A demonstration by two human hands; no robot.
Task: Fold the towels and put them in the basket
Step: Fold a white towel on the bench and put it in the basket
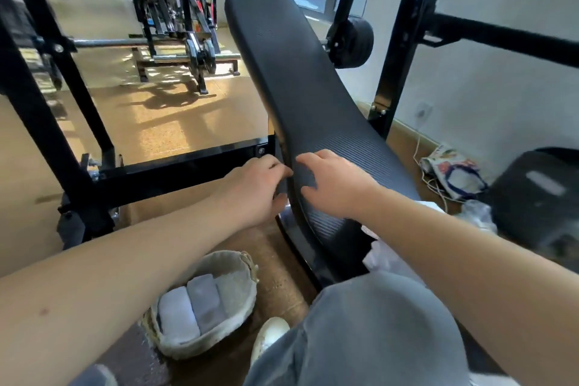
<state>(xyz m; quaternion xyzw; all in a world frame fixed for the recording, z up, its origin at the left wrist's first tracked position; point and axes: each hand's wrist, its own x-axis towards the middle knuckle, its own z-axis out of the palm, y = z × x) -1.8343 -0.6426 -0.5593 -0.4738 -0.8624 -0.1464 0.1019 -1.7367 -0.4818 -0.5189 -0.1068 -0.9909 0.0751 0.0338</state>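
Observation:
I sit at a black padded bench (pixel 282 72). A small dark grey towel (pixel 305 174) lies over the bench's left edge, and it is hard to tell apart from the padding. My left hand (pixel 257 188) pinches it at the edge, and my right hand (pixel 335 182) grips it from the bench top with curled fingers. A woven basket (pixel 247 263) stands on the floor at lower left. It holds three folded towels side by side: a white towel (pixel 178 316), a grey towel (pixel 205 304) and a pale grey towel (pixel 233 294). White cloth (pixel 379 257) lies under my right forearm.
A black steel rack frame (pixel 188 163) crosses behind my left hand, with a barbell (pixel 125 42) and other gym machines beyond. My knee (pixel 376 323) and white shoe (pixel 269 335) are beside the basket. A patterned bag (pixel 451 172), cables and a black box (pixel 539 194) lie at the right wall.

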